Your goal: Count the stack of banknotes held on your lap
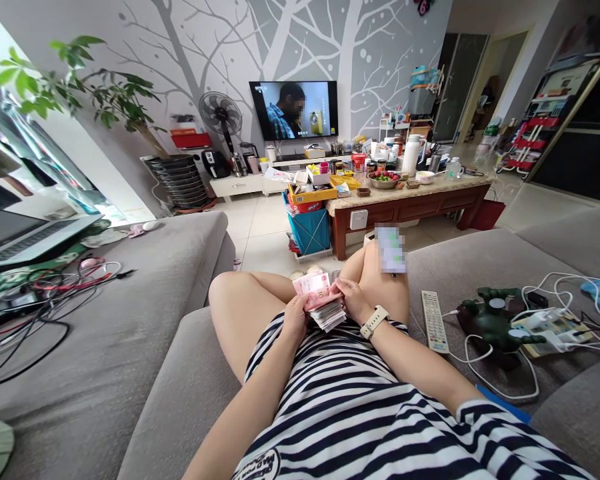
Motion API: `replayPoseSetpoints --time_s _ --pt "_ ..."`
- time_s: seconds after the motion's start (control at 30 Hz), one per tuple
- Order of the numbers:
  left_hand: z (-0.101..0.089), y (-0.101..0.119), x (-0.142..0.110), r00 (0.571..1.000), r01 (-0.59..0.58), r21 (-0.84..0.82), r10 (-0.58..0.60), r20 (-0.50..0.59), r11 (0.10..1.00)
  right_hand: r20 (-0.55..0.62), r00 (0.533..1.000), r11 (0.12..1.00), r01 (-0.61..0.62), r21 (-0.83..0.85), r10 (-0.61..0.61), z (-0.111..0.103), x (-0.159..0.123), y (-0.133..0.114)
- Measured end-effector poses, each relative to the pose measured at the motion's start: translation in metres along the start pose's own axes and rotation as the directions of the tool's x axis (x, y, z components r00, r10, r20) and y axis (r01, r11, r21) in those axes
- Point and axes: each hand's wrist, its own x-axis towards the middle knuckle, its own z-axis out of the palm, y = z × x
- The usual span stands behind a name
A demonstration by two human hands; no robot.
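A thick wad of banknotes point(329, 316) sits low over my lap, its pale edges fanned toward me. Pink notes point(312, 285) stand up at its far side, folded away from the rest. My left hand point(296, 318) is closed round the wad's left side, thumb on top. On the right edge of the pink notes, my right hand point(353, 300) pinches with thumb and fingers; a pale watch point(375, 323) is on that wrist. The lower fingers of both hands are partly hidden. On my right knee lies a blurred phone-like rectangle point(391, 249).
A remote control point(435, 322) lies on the grey sofa at right, beside a dark green figure point(495, 320) and a power strip point(550, 331) with white cables. Tangled cables point(45, 293) and a laptop point(25, 237) are at left. Ahead stands a cluttered coffee table point(410, 212).
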Motion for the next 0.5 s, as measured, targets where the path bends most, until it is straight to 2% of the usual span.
replayPoseSetpoints --time_s 0.1,0.27,0.43,0.5 --pt "-0.0002 -0.0002 0.0003 0.999 0.040 -0.066 -0.038 0.029 0.997 -0.024 1.000 0.999 0.018 -0.045 -0.019 0.0035 -0.0013 -0.0024" --pt "-0.0047 -0.0024 0.0029 0.996 0.080 -0.055 -0.078 0.036 0.995 -0.135 0.989 0.994 0.052 -0.091 -0.064 0.0056 0.0001 -0.0027" --pt "-0.0072 -0.0059 0.0054 0.996 0.070 -0.036 -0.068 0.053 0.997 -0.135 0.989 0.989 0.039 -0.143 -0.059 0.0037 0.0012 -0.0009" --pt "-0.0071 -0.0070 0.0061 0.999 0.053 -0.010 -0.053 0.011 0.999 -0.126 0.991 0.988 0.035 -0.148 -0.054 0.0033 0.0013 -0.0015"
